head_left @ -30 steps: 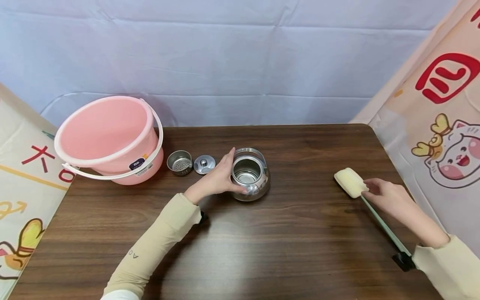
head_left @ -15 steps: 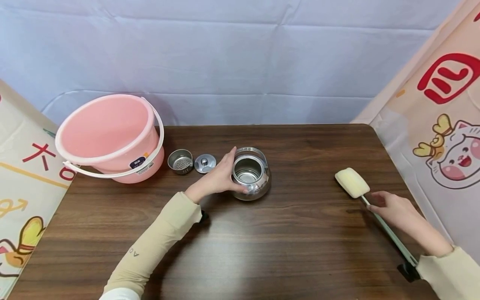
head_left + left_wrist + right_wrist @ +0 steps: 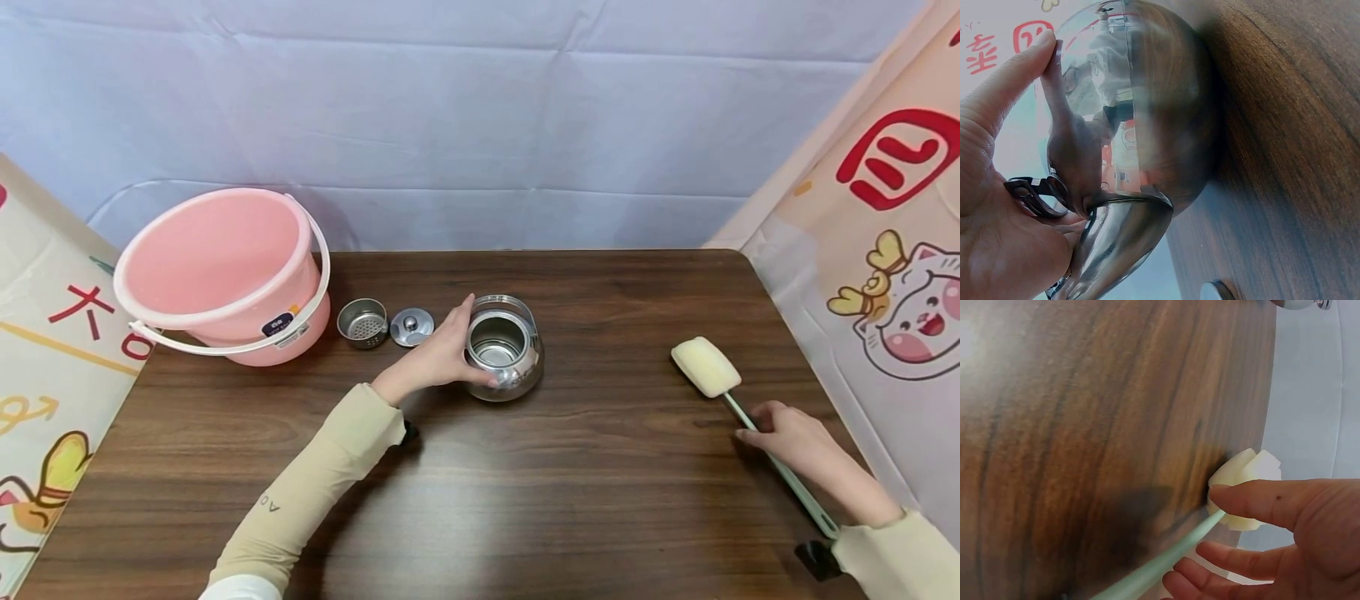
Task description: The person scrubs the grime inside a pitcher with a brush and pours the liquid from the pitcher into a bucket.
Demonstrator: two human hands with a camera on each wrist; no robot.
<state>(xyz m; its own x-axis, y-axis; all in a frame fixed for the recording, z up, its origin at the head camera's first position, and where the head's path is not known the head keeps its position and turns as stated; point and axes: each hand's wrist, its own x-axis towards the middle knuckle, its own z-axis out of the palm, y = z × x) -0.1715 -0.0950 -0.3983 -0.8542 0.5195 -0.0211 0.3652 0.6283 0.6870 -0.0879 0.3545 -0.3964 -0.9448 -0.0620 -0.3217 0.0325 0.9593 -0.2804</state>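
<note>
In the head view, my left hand (image 3: 442, 353) grips the side of a shiny steel teapot (image 3: 517, 379) standing on the table without its lid, thumb at the front and fingers behind. The left wrist view shows the teapot's rounded body (image 3: 1172, 112) and its spout (image 3: 1124, 240) beside my palm. My right hand (image 3: 795, 437) is over the pale green handle (image 3: 810, 504) of a sponge brush lying at the right. Its cream sponge head (image 3: 706, 367) points away from me. In the right wrist view, thumb and fingers are spread apart, with the handle (image 3: 1160, 565) passing beyond them.
A round steel strainer (image 3: 363, 324) and the knobbed teapot lid (image 3: 412, 327) lie left of the teapot. Farther left stands a pink bucket (image 3: 296, 292), its white handle hanging forward. A pale cloth (image 3: 480, 125) hangs behind the wooden table (image 3: 600, 500).
My right hand has moved from beside the sponge head back along the brush handle, toward me. The left hand keeps its grip on the teapot, which stays in place.
</note>
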